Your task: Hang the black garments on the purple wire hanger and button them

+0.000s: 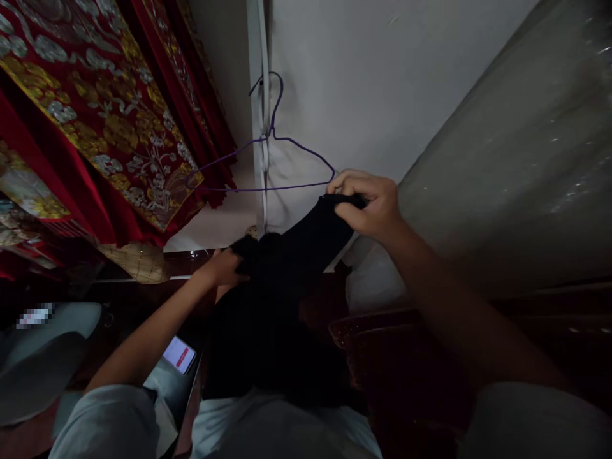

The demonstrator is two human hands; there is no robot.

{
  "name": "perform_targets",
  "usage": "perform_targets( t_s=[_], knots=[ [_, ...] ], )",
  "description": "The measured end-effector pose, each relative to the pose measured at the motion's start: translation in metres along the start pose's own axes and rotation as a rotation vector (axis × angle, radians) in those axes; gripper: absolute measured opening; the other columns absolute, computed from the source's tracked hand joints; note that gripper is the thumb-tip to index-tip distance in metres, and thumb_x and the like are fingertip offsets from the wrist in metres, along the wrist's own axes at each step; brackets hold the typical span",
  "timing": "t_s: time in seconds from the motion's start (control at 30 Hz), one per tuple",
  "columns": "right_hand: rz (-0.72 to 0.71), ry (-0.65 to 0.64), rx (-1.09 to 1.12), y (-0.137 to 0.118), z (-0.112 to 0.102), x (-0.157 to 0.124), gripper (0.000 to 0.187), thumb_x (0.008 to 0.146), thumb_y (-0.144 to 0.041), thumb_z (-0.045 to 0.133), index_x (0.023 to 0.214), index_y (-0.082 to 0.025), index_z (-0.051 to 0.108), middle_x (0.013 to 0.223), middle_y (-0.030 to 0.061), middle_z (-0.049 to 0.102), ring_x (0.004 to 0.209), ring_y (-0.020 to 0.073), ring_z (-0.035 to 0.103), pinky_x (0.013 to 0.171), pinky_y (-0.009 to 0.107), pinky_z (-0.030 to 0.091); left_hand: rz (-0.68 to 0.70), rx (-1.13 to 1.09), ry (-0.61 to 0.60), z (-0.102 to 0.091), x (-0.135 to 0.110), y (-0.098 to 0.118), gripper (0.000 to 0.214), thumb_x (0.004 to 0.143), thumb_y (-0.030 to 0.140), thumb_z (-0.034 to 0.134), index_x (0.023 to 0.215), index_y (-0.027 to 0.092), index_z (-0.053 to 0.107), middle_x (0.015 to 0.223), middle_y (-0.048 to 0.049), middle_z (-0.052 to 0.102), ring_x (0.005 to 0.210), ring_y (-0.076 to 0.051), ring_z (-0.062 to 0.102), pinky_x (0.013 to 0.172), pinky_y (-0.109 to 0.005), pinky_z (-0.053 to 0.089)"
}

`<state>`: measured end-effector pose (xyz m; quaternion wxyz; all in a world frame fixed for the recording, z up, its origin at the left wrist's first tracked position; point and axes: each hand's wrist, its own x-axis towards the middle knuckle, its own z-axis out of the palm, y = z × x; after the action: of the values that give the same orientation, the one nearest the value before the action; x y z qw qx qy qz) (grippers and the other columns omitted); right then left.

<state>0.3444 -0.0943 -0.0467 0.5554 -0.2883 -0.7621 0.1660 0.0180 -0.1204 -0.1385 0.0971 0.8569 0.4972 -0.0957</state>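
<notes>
A black garment [282,280] hangs between my two hands in front of a white wall. My right hand [370,204] is closed on the garment's upper edge, right at the right tip of a thin purple wire hanger [268,162]. The hanger's hook is caught on a white vertical strip [258,95] on the wall. My left hand [224,266] is closed on the garment's lower left part, below the hanger. The rest of the garment falls dark toward my body.
Red and gold embroidered cloth [95,108] hangs at the left. A phone with a lit screen [180,354] lies below my left arm. Dark carved wooden furniture [406,357] stands at the lower right, and a pale covered surface [516,178] rises on the right.
</notes>
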Motion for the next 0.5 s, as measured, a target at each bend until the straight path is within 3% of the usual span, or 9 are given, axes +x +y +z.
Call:
perform_targets(
  t_s=[0.07,0.17,0.23,0.33,0.43,0.5],
  knots=[
    [0.050,0.007,-0.034,0.017,0.002,-0.001,0.025,0.062,-0.019,0.058,0.054,-0.022,0.034,0.067,0.0029,0.055,0.068,0.0180,0.054,0.064,0.034,0.040,-0.051,0.057,0.165,-0.015,-0.007,-0.017,0.038,0.090,0.052,0.066,0.105,0.018,0.076,0.114,-0.0145,0.072,0.121,-0.036,0.057,0.105,-0.054,0.041],
    [0.143,0.022,-0.057,0.046,0.016,-0.001,0.023,0.064,-0.019,0.057,0.057,-0.023,0.035,0.060,-0.0009,0.042,0.059,0.0140,0.042,0.057,0.031,0.032,-0.117,0.098,0.434,-0.041,-0.023,-0.040,0.040,0.095,0.052,0.060,0.104,0.018,0.078,0.127,-0.0145,0.067,0.128,-0.036,0.052,0.111,-0.060,0.036],
    [0.180,0.040,-0.045,0.065,0.030,0.004,0.021,0.066,-0.019,0.056,0.061,-0.023,0.037,0.060,-0.0029,0.036,0.058,0.0125,0.037,0.057,0.030,0.029,-0.137,0.084,0.534,-0.056,-0.033,-0.049,0.038,0.097,0.049,0.059,0.099,0.018,0.079,0.136,-0.0135,0.063,0.130,-0.035,0.050,0.112,-0.059,0.038],
    [0.258,0.038,-0.006,0.088,0.055,0.016,0.011,0.072,-0.020,0.056,0.077,-0.023,0.047,0.067,-0.0029,0.044,0.060,0.0130,0.040,0.060,0.029,0.034,-0.115,0.000,0.587,-0.069,-0.044,-0.052,0.035,0.096,0.045,0.061,0.090,0.016,0.080,0.131,-0.0148,0.063,0.123,-0.031,0.056,0.108,-0.049,0.047],
    [0.297,-0.057,-0.036,0.104,0.072,0.024,0.029,0.081,-0.023,0.055,0.110,-0.021,0.057,0.090,0.0028,0.061,0.068,0.0155,0.049,0.069,0.030,0.042,-0.143,-0.133,0.575,-0.072,-0.049,-0.051,0.035,0.093,0.044,0.063,0.083,0.015,0.079,0.111,-0.0142,0.067,0.101,-0.027,0.064,0.096,-0.043,0.053],
    [0.271,-0.128,-0.067,0.112,0.076,0.027,0.039,0.087,-0.027,0.053,0.125,-0.020,0.055,0.113,0.0093,0.065,0.085,0.0191,0.056,0.081,0.033,0.046,-0.199,-0.253,0.496,-0.072,-0.050,-0.052,0.036,0.092,0.045,0.064,0.076,0.015,0.076,0.097,-0.0114,0.069,0.084,-0.022,0.065,0.084,-0.039,0.054]
  ],
)
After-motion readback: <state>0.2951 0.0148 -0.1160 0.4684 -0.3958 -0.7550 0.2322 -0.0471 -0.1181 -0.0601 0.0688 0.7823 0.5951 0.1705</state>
